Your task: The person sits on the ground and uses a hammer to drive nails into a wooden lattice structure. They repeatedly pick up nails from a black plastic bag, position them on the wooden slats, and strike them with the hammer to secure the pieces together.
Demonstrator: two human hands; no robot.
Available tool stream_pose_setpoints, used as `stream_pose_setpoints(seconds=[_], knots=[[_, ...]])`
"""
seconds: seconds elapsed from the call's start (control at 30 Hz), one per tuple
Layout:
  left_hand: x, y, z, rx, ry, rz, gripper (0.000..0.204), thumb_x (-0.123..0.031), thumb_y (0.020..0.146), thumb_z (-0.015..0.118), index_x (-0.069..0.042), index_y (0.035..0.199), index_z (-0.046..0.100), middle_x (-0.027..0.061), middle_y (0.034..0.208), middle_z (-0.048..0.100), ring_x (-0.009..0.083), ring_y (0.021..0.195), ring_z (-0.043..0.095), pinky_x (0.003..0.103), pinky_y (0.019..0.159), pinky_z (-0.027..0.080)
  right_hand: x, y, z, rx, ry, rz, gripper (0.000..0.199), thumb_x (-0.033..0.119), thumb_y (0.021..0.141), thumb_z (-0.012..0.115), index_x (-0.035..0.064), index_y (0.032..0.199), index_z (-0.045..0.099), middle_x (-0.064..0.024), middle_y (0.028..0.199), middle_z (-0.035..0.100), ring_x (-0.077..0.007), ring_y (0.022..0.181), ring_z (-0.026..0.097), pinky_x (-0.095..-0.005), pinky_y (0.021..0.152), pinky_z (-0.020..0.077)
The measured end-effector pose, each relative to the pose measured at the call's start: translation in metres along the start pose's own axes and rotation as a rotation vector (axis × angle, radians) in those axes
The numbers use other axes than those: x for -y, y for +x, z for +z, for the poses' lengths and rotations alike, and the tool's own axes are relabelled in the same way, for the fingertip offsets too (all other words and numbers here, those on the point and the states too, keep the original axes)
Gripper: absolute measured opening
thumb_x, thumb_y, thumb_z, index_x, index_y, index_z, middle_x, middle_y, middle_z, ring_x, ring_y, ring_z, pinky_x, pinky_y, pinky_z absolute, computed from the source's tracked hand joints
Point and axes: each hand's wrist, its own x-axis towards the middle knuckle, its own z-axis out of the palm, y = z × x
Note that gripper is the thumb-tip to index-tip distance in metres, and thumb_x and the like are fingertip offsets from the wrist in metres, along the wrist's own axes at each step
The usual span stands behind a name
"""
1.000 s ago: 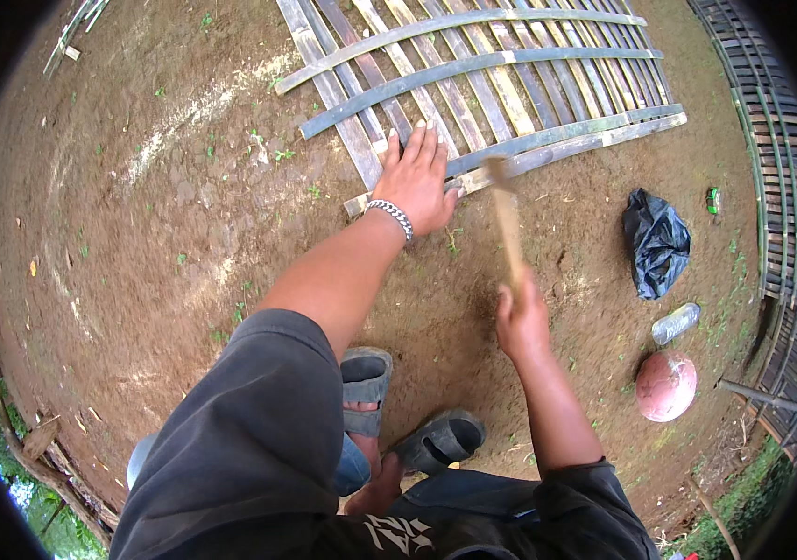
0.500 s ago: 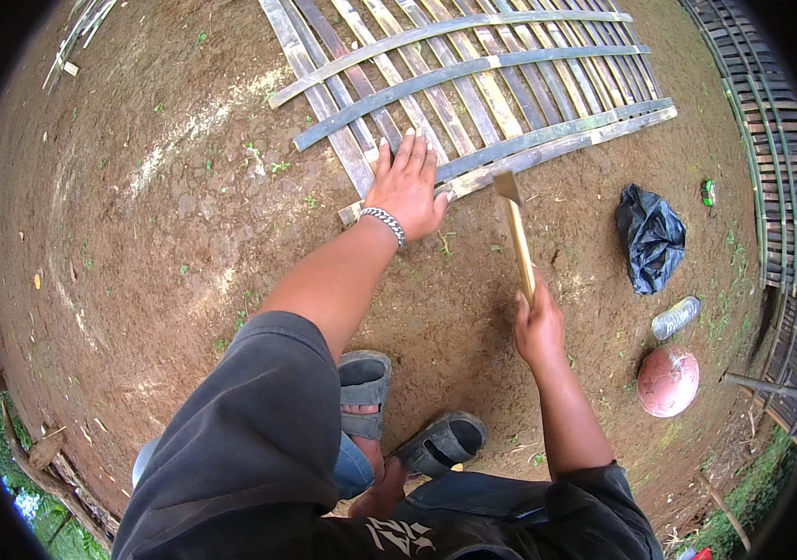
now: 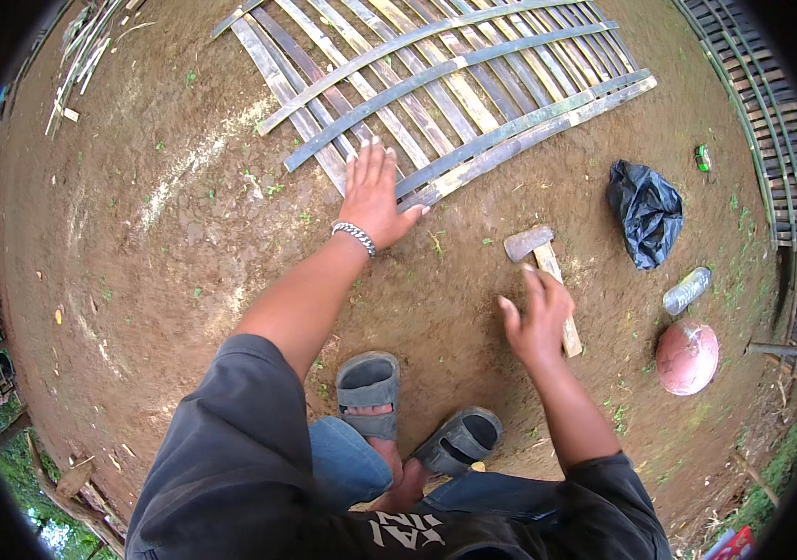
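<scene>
My left hand, a metal bracelet on its wrist, lies flat with spread fingers on the near corner of a bamboo slat lattice that rests on the bare earth. A hammer with a grey head and wooden handle lies on the dirt just below the lattice's lower edge. My right hand hovers over the handle's left side with its fingers apart and nothing gripped in it.
A crumpled black plastic bag, a clear plastic bottle and a pinkish ball lie to the right. A slatted fence curves along the right rim. My sandalled feet are below. Loose bamboo strips lie top left.
My right hand held the hammer by its handle near the lattice edge; now the hammer lies on the ground and the hand has opened. My left hand stays on the lattice corner.
</scene>
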Motion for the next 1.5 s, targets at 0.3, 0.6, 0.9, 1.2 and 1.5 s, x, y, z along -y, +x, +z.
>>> stream_pose_setpoints(seconds=[0.3, 0.6, 0.9, 1.2, 1.5], knots=[[0.002, -0.011, -0.014, 0.107, 0.073, -0.050, 0.104, -0.062, 0.083, 0.071, 0.001, 0.158, 0.035, 0.0294, 0.166, 0.027, 0.0429, 0.159, 0.011, 0.059, 0.128, 0.005, 0.105, 0.111, 0.090, -0.126, 0.269, 0.223, 0.042, 0.025, 0.080, 0.084, 0.0170, 0.120, 0.072, -0.0047, 0.122, 0.062, -0.0277, 0.124, 0.053, -0.0504, 0.108, 0.0312], [0.004, -0.011, -0.004, 0.056, 0.069, -0.041, 0.101, -0.059, 0.081, 0.073, 0.001, 0.156, 0.041, 0.0302, 0.167, 0.025, 0.0412, 0.159, 0.014, 0.059, 0.127, 0.005, 0.117, 0.114, 0.120, -0.262, 0.326, 0.416, 0.033, 0.029, 0.074, 0.090, 0.0190, 0.103, 0.078, -0.0002, 0.117, 0.060, -0.0245, 0.123, 0.052, -0.0513, 0.108, 0.0295], [0.006, -0.011, -0.009, 0.133, 0.074, -0.013, 0.098, -0.058, 0.085, 0.070, 0.001, 0.157, 0.039, 0.0254, 0.168, 0.026, 0.0365, 0.160, 0.015, 0.061, 0.127, 0.003, 0.118, 0.115, 0.122, -0.239, 0.349, 0.464, 0.031, 0.027, 0.074, 0.090, 0.0193, 0.102, 0.080, 0.0006, 0.117, 0.060, -0.0232, 0.124, 0.052, -0.0515, 0.110, 0.0282], [0.020, 0.004, -0.017, 0.040, 0.144, 0.067, 0.082, -0.054, 0.085, 0.069, -0.017, 0.155, 0.048, 0.0197, 0.167, 0.032, 0.0375, 0.155, 0.027, 0.058, 0.127, 0.012, 0.119, 0.117, 0.123, -0.244, 0.357, 0.490, 0.034, 0.027, 0.073, 0.090, 0.0207, 0.104, 0.079, 0.0010, 0.118, 0.061, -0.0228, 0.125, 0.052, -0.0509, 0.111, 0.0283], [0.033, 0.019, -0.030, 0.159, 0.127, 0.292, 0.075, -0.047, 0.083, 0.071, -0.020, 0.151, 0.054, 0.0141, 0.165, 0.038, 0.0424, 0.143, 0.039, 0.055, 0.122, 0.027, 0.118, 0.117, 0.124, -0.248, 0.353, 0.502, 0.035, 0.027, 0.072, 0.090, 0.0223, 0.104, 0.079, 0.0028, 0.118, 0.061, -0.0220, 0.123, 0.053, -0.0497, 0.109, 0.0306]])
